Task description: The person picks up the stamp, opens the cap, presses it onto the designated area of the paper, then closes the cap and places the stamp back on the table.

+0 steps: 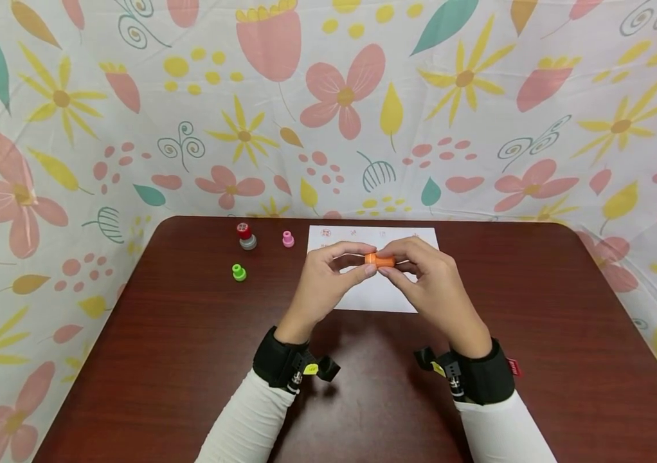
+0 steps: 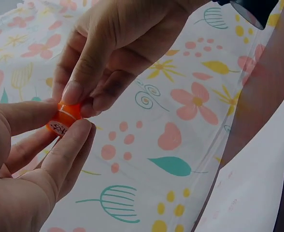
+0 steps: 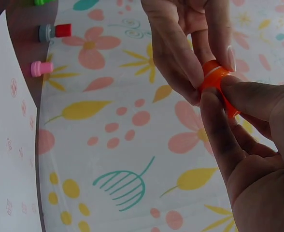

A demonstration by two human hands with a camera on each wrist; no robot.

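Both hands meet over the sheet of white paper [image 1: 375,297], holding one small orange stamp [image 1: 385,262] sideways between them. The left hand [image 1: 324,281] pinches its wider end between thumb and fingers. At the narrower handle end, the right hand [image 1: 434,278] grips with thumb and fingertips. In the left wrist view the stamp [image 2: 68,114] shows a round pale end with a dark pattern, facing the left palm. A thin pale line rings its body in the right wrist view. Fingers cover much of it.
Left of the paper stand a red and grey stamp [image 1: 245,236], a pink stamp [image 1: 288,239] and a green stamp [image 1: 238,272]. Several small red prints mark the paper. Flower-patterned cloth [image 1: 340,161] hangs behind the dark wooden table [image 1: 189,360].
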